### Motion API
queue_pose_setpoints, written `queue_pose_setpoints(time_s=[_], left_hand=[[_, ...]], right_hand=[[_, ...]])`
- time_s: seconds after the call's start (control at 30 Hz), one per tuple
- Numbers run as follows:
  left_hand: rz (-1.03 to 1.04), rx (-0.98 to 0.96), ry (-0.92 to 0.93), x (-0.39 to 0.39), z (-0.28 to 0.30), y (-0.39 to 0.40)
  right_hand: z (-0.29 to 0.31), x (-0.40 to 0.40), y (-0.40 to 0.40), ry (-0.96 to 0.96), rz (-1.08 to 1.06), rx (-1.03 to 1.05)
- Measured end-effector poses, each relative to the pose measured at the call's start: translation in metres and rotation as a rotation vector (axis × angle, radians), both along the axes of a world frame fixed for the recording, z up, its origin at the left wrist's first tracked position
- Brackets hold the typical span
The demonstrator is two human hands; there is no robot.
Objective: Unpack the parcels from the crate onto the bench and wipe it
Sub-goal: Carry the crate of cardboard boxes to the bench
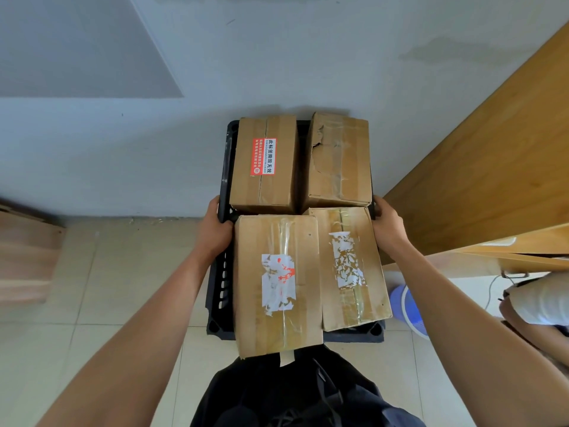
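A black plastic crate is held in front of me, above the tiled floor. My left hand grips its left rim and my right hand grips its right rim. Several taped cardboard parcels fill it. The far-left parcel bears a red and white label. The far-right parcel has a torn top. The near-left parcel carries a scraped white label with red marks and overhangs the crate's near edge. The near-right parcel shows a torn white label.
A wooden bench surface runs along the right. A white wall stands ahead. A blue and white fan sits on the floor at the right. Another person's sleeve shows at the right edge. Wooden boards lie at the left.
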State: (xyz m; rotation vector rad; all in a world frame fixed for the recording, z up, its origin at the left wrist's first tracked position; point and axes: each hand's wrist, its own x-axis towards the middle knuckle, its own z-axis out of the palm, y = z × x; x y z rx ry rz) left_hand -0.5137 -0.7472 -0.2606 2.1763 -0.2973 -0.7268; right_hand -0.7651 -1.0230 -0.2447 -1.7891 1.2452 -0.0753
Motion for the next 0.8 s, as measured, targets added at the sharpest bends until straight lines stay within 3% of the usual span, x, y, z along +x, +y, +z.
queue_pose_setpoints(time_s=[0.4,0.8], left_hand=[[0.009,-0.03,0.033,-0.005,0.004,-0.003],[0.053,-0.04,0.016,-0.01,0.016,0.005]], right_hand=[[-0.001,-0.002,0.004,0.176,0.164,-0.172],[0.001,-0.007,0.014,0.064,0.128,-0.214]])
